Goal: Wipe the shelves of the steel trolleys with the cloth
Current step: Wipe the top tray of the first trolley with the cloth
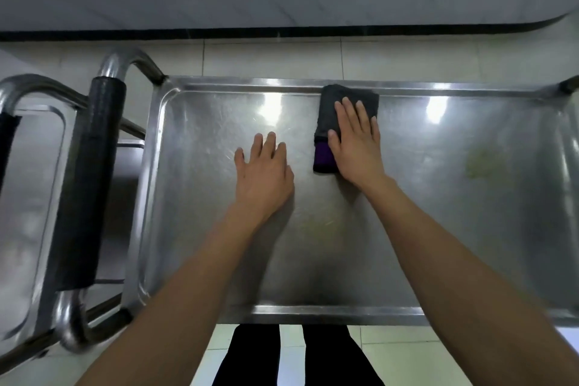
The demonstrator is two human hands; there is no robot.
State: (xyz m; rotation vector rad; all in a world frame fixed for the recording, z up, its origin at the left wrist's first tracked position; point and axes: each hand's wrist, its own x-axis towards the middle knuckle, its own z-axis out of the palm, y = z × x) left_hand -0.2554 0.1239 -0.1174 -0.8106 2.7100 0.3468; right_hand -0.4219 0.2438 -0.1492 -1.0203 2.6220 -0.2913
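Note:
The top shelf of a steel trolley [194, 185] fills the middle of the view, shiny with a raised rim. A folded dark grey cloth [332, 110] with a purple end lies near the shelf's far rim. My right hand [355, 141] presses flat on the cloth, fingers spread toward the far edge. My left hand [263, 175] rests flat on the bare steel to the left of the cloth, fingers apart, holding nothing. A yellowish smear [482, 163] marks the shelf to the right.
A second steel trolley [28, 204] stands at the left; its shelf is partly visible. Two curved steel handles with black grips [84, 185] sit between the trolleys. A grey wall with a dark skirting [282, 32] runs behind. My legs show below, on a tiled floor.

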